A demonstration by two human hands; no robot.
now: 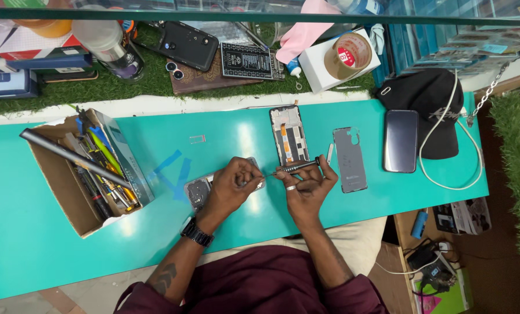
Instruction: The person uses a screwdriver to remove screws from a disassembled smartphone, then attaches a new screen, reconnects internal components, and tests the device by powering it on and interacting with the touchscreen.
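Observation:
My left hand point(232, 187) presses down on an opened phone body point(199, 191) lying on the turquoise table point(50, 256), covering most of it. My right hand point(307, 187) grips a slim dark screwdriver point(299, 166), its tip pointing left toward the phone under my left fingers. A ring shows on my right hand and a dark watch point(196, 233) on my left wrist. Just beyond the hands lie a phone frame point(289, 135) with its inside exposed and a grey back cover point(350, 160).
An open cardboard box point(68, 192) of tools with a long grey bar sits at left. A dark phone point(401, 141), black cap point(431, 102) and white cable point(446, 174) lie at right. A tape roll point(347, 55), black phone point(188, 43) and a bottle point(106, 43) crowd the green mat behind.

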